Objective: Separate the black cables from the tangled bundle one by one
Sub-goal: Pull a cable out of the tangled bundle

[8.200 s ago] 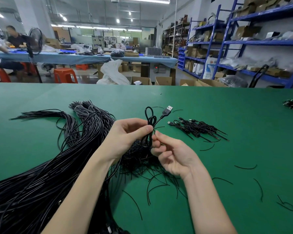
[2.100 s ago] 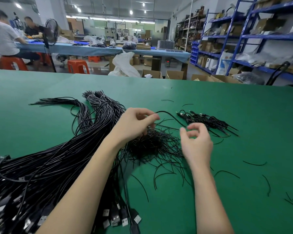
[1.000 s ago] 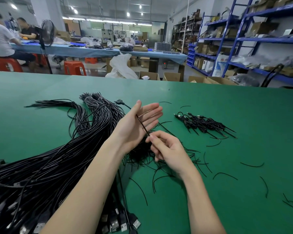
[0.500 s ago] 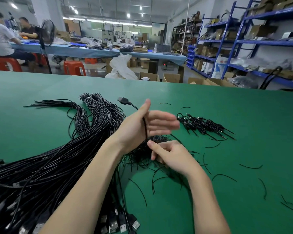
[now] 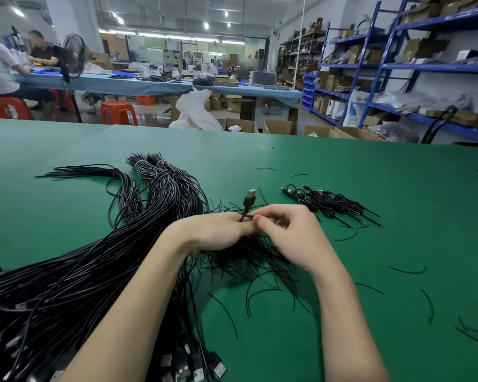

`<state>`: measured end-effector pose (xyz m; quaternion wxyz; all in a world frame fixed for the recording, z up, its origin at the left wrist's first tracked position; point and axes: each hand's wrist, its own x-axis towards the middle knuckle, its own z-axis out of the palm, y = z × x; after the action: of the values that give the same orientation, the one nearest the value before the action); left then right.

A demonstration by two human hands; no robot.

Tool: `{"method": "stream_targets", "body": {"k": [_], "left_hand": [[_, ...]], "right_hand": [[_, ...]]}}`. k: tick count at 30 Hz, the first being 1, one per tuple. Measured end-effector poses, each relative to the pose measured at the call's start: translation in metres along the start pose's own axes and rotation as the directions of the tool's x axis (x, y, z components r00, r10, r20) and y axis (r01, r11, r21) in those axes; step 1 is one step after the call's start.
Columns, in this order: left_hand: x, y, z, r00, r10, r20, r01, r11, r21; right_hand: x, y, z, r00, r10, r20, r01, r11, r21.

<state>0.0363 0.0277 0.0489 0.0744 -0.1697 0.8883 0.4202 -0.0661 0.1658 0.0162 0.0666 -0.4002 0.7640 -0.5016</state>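
A large tangled bundle of black cables (image 5: 75, 274) sprawls over the left of the green table (image 5: 370, 188), USB plugs at its near end. My left hand (image 5: 218, 232) grips one black cable (image 5: 249, 201) whose USB plug sticks up above the fingers. My right hand (image 5: 287, 238) meets it, fingertips pinching the same cable just below the plug. Under both hands lies a heap of thin black ties (image 5: 249, 260).
A small pile of separated coiled cables (image 5: 331, 204) lies to the right of my hands. Loose black ties (image 5: 409, 271) are scattered on the right. Beyond the far edge stand cardboard boxes, blue shelving (image 5: 384, 64) and a blue table with seated people (image 5: 0, 67).
My left hand's spread fingers have curled round the cable. The USB plug moved from the upper left to just above my hands, and my right hand rose to pinch the cable.
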Motion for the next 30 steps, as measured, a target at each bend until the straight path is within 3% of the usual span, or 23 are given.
{"method": "stream_targets", "body": {"k": [4, 6, 8, 12, 15, 21, 24, 27, 30], "left_hand": [[0.0, -0.007, 0.002, 0.988, 0.153, -0.009, -0.145, 0.91, -0.387], [0.005, -0.012, 0.005, 0.964, 0.263, -0.031, -0.23, 0.77, -0.595], [0.007, -0.009, 0.005, 0.962, 0.245, -0.118, -0.248, 0.61, -0.752], [0.013, -0.005, 0.005, 0.935, 0.295, -0.196, -0.315, 0.441, -0.84], [0.007, -0.005, 0.002, 0.882, 0.446, -0.152, -0.351, 0.406, -0.844], [-0.013, -0.01, -0.003, 0.794, 0.594, 0.127, -0.314, 0.58, -0.752], [-0.022, -0.009, -0.009, 0.736, 0.558, 0.383, -0.28, 0.766, -0.579], [-0.017, 0.002, -0.002, 0.861, 0.218, 0.46, -0.147, 0.971, -0.187], [-0.009, 0.006, 0.002, 0.955, 0.077, 0.285, -0.121, 0.982, 0.143]], "right_hand": [[-0.001, -0.003, 0.0, 1.0, -0.007, 0.019, 0.001, 0.95, 0.311], [-0.003, -0.002, 0.001, 0.999, 0.013, 0.034, -0.027, 0.903, 0.428], [-0.004, -0.001, 0.004, 0.997, 0.012, 0.082, -0.049, 0.882, 0.469], [-0.007, 0.001, 0.016, 0.98, -0.012, 0.198, -0.089, 0.866, 0.493], [-0.008, 0.007, 0.018, 0.971, 0.059, 0.231, -0.15, 0.903, 0.403], [-0.013, 0.021, 0.007, 0.95, 0.06, 0.306, -0.142, 0.956, 0.256], [-0.011, 0.022, -0.001, 0.953, 0.061, 0.295, -0.077, 0.996, 0.041], [-0.004, 0.013, 0.0, 0.993, -0.001, 0.12, 0.025, 0.98, -0.195], [0.002, 0.006, 0.003, 0.998, -0.059, 0.035, 0.067, 0.95, -0.305]]}}
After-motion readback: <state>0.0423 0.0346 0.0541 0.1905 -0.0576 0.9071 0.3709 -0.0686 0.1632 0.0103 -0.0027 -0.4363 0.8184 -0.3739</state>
